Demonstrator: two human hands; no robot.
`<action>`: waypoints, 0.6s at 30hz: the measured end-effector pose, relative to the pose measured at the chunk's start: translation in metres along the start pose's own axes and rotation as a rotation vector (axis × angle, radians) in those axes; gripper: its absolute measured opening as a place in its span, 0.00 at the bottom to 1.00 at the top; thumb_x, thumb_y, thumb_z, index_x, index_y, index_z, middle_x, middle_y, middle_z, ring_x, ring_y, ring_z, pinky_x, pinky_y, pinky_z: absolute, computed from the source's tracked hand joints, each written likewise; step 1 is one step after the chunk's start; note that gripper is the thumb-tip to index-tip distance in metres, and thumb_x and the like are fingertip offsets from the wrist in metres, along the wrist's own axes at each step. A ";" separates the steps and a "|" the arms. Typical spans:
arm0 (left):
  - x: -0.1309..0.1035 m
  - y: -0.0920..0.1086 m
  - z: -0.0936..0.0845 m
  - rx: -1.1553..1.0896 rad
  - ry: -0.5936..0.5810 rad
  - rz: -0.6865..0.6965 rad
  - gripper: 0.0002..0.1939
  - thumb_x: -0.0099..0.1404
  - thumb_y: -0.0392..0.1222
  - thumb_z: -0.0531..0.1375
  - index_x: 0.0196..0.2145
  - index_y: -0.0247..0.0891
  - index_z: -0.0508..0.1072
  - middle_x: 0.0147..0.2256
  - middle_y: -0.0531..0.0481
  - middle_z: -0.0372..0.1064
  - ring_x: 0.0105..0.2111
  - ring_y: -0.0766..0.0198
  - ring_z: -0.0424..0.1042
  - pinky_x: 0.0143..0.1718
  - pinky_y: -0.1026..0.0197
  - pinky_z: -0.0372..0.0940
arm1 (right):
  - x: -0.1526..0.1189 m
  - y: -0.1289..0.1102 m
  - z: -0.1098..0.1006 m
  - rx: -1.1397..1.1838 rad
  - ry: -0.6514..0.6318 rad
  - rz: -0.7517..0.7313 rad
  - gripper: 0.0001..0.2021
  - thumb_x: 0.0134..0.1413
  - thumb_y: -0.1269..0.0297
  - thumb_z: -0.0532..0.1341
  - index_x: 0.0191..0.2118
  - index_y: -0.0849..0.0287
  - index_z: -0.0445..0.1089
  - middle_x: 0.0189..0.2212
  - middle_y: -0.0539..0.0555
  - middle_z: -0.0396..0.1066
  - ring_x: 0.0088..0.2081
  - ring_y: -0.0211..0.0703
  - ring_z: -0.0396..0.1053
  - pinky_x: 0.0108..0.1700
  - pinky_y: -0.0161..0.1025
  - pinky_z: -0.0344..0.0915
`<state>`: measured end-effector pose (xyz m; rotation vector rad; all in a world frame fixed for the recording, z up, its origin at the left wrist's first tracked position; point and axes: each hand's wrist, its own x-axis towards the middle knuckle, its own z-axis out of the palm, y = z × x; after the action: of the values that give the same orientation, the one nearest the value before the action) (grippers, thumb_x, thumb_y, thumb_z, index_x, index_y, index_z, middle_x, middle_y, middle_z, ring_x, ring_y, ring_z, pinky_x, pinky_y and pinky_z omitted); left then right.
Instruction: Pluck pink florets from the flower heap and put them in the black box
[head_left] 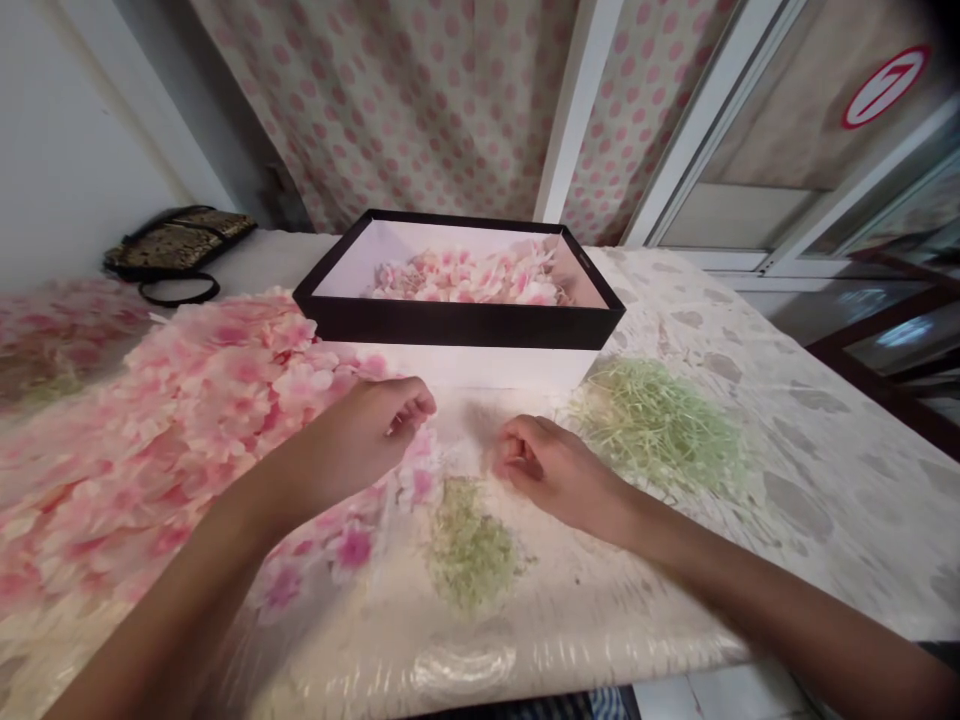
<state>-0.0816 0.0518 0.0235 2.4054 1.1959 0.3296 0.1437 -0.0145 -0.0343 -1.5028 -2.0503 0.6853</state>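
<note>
My left hand (379, 425) hovers at the edge of a large heap of pink artificial flowers (225, 380), its fingers curled in a pinch. Opposite it, a short gap away, my right hand (559, 465) is also closed, thumb against the fingers. Whatever sits between the fingertips of either hand is too small or hidden to make out. Below and between the hands lies a small pile of green bits (471, 540). To the right of my right hand spreads a bigger pile of thin pale-green stems (660, 425).
A white box with a black rim (457, 322) stands beyond my hands, with pink blossoms (472, 275) inside. A dark patterned bag (187, 238) with a strap lies at the back left. The table has a patterned plastic cover (832, 490). A dotted curtain (420, 110) hangs behind.
</note>
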 end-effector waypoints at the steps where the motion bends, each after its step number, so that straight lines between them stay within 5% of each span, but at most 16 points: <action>1: -0.002 -0.002 0.000 0.046 -0.060 0.031 0.08 0.60 0.32 0.51 0.34 0.38 0.68 0.34 0.50 0.70 0.35 0.60 0.69 0.36 0.59 0.60 | 0.000 0.000 0.001 0.000 -0.004 -0.014 0.07 0.55 0.70 0.55 0.41 0.59 0.64 0.31 0.53 0.68 0.35 0.41 0.65 0.37 0.39 0.62; 6: -0.010 0.003 0.010 0.254 -0.196 0.122 0.11 0.53 0.29 0.53 0.34 0.38 0.69 0.35 0.48 0.67 0.39 0.55 0.65 0.41 0.54 0.57 | 0.000 0.000 0.002 0.042 -0.012 -0.061 0.19 0.55 0.77 0.50 0.52 0.60 0.60 0.29 0.52 0.66 0.31 0.41 0.64 0.37 0.41 0.62; 9: -0.010 0.007 0.011 0.334 -0.228 0.162 0.07 0.52 0.29 0.53 0.25 0.38 0.68 0.31 0.48 0.64 0.37 0.55 0.62 0.40 0.54 0.55 | 0.000 0.000 -0.001 0.143 0.034 -0.074 0.19 0.55 0.76 0.50 0.53 0.57 0.58 0.28 0.50 0.64 0.30 0.40 0.63 0.36 0.40 0.62; 14: -0.001 0.010 0.006 0.162 -0.099 0.189 0.11 0.61 0.36 0.55 0.21 0.37 0.69 0.32 0.49 0.63 0.36 0.59 0.62 0.40 0.57 0.54 | 0.000 -0.003 -0.006 0.463 0.084 -0.002 0.19 0.54 0.72 0.55 0.52 0.55 0.59 0.37 0.52 0.62 0.33 0.37 0.65 0.37 0.39 0.64; 18: 0.004 0.014 0.003 0.079 0.023 0.144 0.14 0.64 0.45 0.54 0.24 0.37 0.70 0.36 0.48 0.64 0.38 0.59 0.63 0.42 0.56 0.55 | 0.002 -0.004 -0.011 0.827 -0.012 0.178 0.23 0.49 0.68 0.63 0.52 0.52 0.61 0.42 0.52 0.64 0.32 0.34 0.66 0.34 0.36 0.63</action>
<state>-0.0676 0.0465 0.0274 2.5697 1.0666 0.3608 0.1477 -0.0122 -0.0228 -1.1663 -1.3497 1.3933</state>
